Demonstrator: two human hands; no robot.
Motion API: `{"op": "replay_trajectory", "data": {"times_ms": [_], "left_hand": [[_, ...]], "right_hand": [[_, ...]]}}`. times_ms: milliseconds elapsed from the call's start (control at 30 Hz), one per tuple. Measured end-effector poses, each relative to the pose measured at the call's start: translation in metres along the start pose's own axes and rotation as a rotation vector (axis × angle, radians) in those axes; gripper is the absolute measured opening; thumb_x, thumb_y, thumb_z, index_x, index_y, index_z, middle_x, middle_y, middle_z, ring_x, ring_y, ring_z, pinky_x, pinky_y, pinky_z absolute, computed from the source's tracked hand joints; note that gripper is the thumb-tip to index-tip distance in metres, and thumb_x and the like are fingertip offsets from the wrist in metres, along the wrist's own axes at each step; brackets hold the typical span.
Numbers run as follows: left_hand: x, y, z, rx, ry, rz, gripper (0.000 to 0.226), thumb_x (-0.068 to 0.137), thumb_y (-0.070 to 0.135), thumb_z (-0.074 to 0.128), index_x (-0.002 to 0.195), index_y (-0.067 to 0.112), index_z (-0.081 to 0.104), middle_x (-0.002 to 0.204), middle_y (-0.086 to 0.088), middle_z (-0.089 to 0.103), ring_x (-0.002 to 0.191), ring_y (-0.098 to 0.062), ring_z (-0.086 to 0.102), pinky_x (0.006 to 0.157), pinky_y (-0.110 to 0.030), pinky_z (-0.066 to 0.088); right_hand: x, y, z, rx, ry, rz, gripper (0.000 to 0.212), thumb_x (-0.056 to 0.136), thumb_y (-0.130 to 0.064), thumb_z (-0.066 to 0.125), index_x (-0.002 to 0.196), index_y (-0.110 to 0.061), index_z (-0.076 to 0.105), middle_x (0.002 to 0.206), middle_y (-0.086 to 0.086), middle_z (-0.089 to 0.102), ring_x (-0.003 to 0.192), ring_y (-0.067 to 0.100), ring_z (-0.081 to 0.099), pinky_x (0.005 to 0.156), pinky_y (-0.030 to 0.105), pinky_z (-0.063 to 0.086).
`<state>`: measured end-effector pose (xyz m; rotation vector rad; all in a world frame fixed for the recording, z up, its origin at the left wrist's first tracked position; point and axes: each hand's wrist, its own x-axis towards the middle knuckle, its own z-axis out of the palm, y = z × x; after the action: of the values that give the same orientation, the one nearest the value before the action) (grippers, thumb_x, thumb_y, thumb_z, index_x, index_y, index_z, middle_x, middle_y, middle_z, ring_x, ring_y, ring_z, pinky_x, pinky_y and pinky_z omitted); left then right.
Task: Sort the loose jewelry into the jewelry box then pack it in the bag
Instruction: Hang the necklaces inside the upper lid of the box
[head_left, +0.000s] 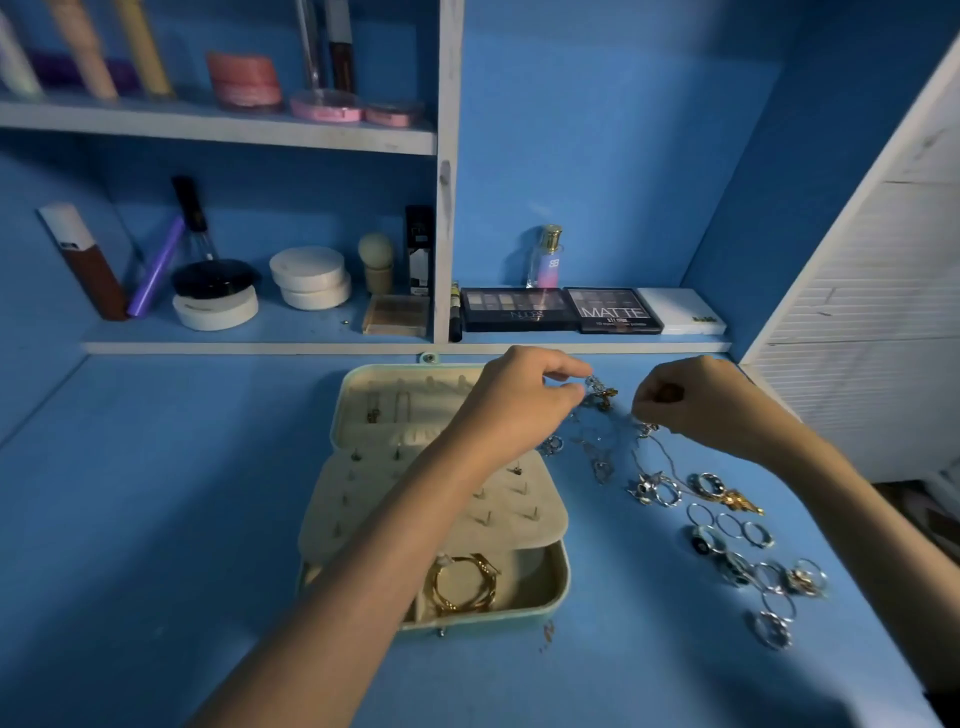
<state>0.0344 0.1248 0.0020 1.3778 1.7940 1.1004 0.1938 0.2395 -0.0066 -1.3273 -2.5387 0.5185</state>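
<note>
A person stands at a blue desk (156, 519) with both bare arms stretched forward. The left hand (524, 395) reaches across the open jewelry box (558, 587) to just past its far right corner. The knuckles are up, and the thumb and fingertips pinch a small tangle of jewelry (600, 389), silver with a gold part. The right hand (696, 400) is held to the right of the box, level with its far end. The wrist is bent and the fingers are curled in tight, seemingly pinching the top of a thin silver chain (660, 452) that trails back toward the person.

The left forearm crosses the box on a diagonal and hides much of its middle flap, which is studded with small pegs. Low light and blur make the pinched pieces hard to tell apart, and the right fingertips' exact grip is unclear.

The box lies unfolded, cream inside and mint outside, with its long axis running from the person toward the shelves. The lid is flat at the far end and the tray is nearest. Gold bangles (462, 584) sit in the tray. Loose rings (737, 540) are scattered on the desk right of the box, in a line running toward the person. Beyond the box, eyeshadow palettes (519, 309) rest on a low shelf
</note>
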Motion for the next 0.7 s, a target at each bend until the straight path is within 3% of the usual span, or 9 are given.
{"op": "replay_trajectory", "data": {"times_ms": [100,200,267,367,533,700], "left_hand": [[0.002,0.000,0.004,0.000,-0.007,-0.002,0.027,0.094,0.019,0.056,0.118,0.024,0.066,0.121,0.007,0.064,0.107,-0.004,0.060,0.077,-0.017,0.041],[0.003,0.000,0.008,0.000,-0.022,-0.004,0.027,0.093,0.019,0.056,0.117,0.024,0.067,0.121,0.007,0.063,0.112,-0.006,0.056,0.087,-0.016,0.039],[0.003,0.000,0.010,0.006,-0.029,-0.002,0.027,0.093,0.019,0.057,0.117,0.024,0.067,0.121,0.007,0.063,0.112,-0.006,0.056,0.084,-0.016,0.039],[0.005,-0.001,0.012,0.006,-0.032,0.007,0.027,0.093,0.019,0.057,0.117,0.025,0.067,0.121,0.007,0.063,0.110,-0.006,0.057,0.079,-0.014,0.040],[0.006,0.001,0.011,0.003,-0.027,0.016,0.026,0.093,0.020,0.057,0.117,0.025,0.067,0.119,0.010,0.064,0.106,-0.005,0.058,0.070,-0.006,0.038],[0.005,0.004,0.011,0.007,-0.032,0.030,0.027,0.093,0.019,0.057,0.118,0.024,0.066,0.118,0.009,0.064,0.109,-0.005,0.056,0.083,-0.016,0.038]], "right_hand": [[-0.001,0.009,-0.001,-0.086,-0.027,-0.008,0.007,0.085,-0.018,0.063,0.079,-0.022,0.066,0.073,-0.007,0.063,0.064,0.006,0.054,0.054,0.010,0.041],[0.000,0.019,-0.001,-0.227,-0.106,0.059,0.009,0.085,-0.033,0.066,0.083,-0.024,0.064,0.086,0.000,0.064,0.077,0.017,0.059,0.073,0.031,0.051],[-0.001,0.022,0.000,-0.253,-0.161,0.122,0.016,0.083,-0.036,0.068,0.083,-0.020,0.066,0.084,0.001,0.064,0.078,0.018,0.060,0.075,0.034,0.052],[-0.003,0.022,0.003,-0.166,-0.165,0.167,0.011,0.081,-0.025,0.071,0.082,-0.013,0.070,0.075,0.001,0.064,0.071,0.018,0.061,0.066,0.028,0.049],[-0.003,0.018,0.008,-0.136,-0.147,0.183,0.021,0.081,-0.024,0.070,0.075,-0.004,0.070,0.070,0.009,0.065,0.058,0.018,0.052,0.055,0.025,0.041],[-0.006,0.015,0.009,-0.050,-0.158,0.161,0.017,0.081,-0.020,0.066,0.074,-0.005,0.069,0.068,0.007,0.062,0.058,0.015,0.047,0.052,0.022,0.037]]}}
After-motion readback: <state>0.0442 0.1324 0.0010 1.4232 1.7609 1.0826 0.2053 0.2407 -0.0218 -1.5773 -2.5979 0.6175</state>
